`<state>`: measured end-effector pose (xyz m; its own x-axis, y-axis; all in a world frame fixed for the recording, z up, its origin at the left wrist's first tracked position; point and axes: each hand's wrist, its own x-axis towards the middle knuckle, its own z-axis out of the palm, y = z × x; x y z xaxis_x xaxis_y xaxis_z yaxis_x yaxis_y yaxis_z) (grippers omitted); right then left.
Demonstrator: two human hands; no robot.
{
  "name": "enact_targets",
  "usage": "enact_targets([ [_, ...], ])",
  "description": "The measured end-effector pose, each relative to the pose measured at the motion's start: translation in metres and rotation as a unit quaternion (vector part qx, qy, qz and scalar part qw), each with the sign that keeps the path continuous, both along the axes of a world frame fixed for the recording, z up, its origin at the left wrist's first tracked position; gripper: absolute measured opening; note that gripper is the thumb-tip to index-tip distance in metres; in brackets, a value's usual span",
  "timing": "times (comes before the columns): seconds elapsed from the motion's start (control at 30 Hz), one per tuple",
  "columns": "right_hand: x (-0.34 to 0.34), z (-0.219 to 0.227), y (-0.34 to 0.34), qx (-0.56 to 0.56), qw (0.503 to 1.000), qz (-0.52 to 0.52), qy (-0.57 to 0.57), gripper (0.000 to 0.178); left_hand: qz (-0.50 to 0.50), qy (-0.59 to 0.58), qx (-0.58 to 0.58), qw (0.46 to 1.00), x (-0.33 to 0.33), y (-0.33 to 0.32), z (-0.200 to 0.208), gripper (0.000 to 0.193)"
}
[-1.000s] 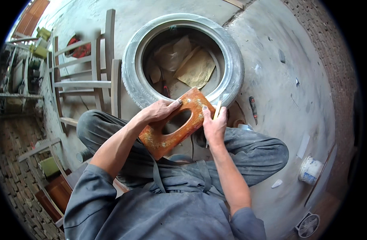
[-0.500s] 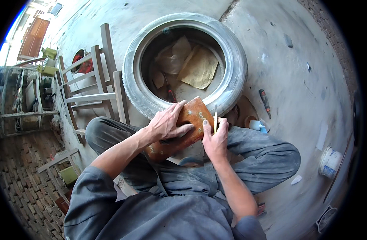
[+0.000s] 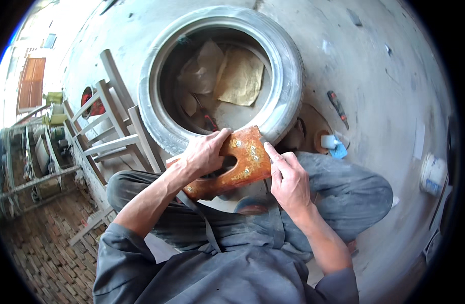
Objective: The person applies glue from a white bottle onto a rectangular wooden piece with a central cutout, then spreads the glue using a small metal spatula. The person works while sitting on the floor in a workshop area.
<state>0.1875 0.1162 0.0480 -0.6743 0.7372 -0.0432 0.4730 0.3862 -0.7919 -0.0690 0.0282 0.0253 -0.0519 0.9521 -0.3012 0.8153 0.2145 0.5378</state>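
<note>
Over my lap lies a reddish-brown wooden panel (image 3: 253, 164) with an oval hole and pale floral marks on its face. My left hand (image 3: 204, 154) grips its left part, the thumb along the top edge and the other fingers hidden behind or below. At the panel's right edge, my right hand (image 3: 291, 185) is closed on a thin flat tool (image 3: 263, 140), its forefinger stretched along it. Only a short grey tip of that tool shows, at the panel's upper right corner; the rest is covered by the hand.
Just beyond the panel lies a dusty tire (image 3: 288, 76), with yellowish sandpaper (image 3: 240, 78) and a red-handled tool (image 3: 210, 122) inside. A grey wooden frame (image 3: 111, 144) stands left. A utility knife (image 3: 338, 109), a blue sponge (image 3: 339, 148) and a white bucket (image 3: 434, 175) are right.
My right hand has turned, and its tool, upright before, now points at the panel's upper right corner. The panel has tilted to show more of its face and its hole. The view has shifted.
</note>
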Motion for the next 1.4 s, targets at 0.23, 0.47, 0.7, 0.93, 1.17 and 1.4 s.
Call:
enact_targets([
  [0.23, 0.008, 0.005, -0.017, -0.028, 0.999, -0.020, -0.017, 0.058, -0.006, 0.033, 0.056, 0.998, 0.007, -0.006, -0.005, 0.041],
  [0.47, 0.004, 0.003, -0.015, -0.009, 0.999, -0.021, -0.036, 0.052, 0.004, 0.044, 0.035, 0.998, 0.007, 0.000, -0.007, 0.032],
  [0.7, -0.003, 0.003, -0.009, -0.029, 0.998, -0.032, -0.038, 0.053, -0.001, 0.049, 0.028, 0.998, 0.005, 0.001, -0.006, 0.033],
  [0.93, -0.001, 0.000, -0.015, -0.012, 0.998, -0.020, -0.052, 0.050, 0.005, 0.050, 0.051, 0.997, 0.005, -0.002, -0.009, 0.041],
  [1.17, -0.003, 0.000, -0.018, -0.012, 0.999, -0.026, -0.041, 0.051, 0.005, 0.033, 0.049, 0.998, 0.004, -0.001, -0.011, 0.035],
  [1.4, -0.006, 0.003, -0.011, -0.026, 0.997, -0.036, -0.056, 0.053, 0.005, 0.038, 0.068, 0.997, 0.003, -0.001, -0.012, 0.029],
])
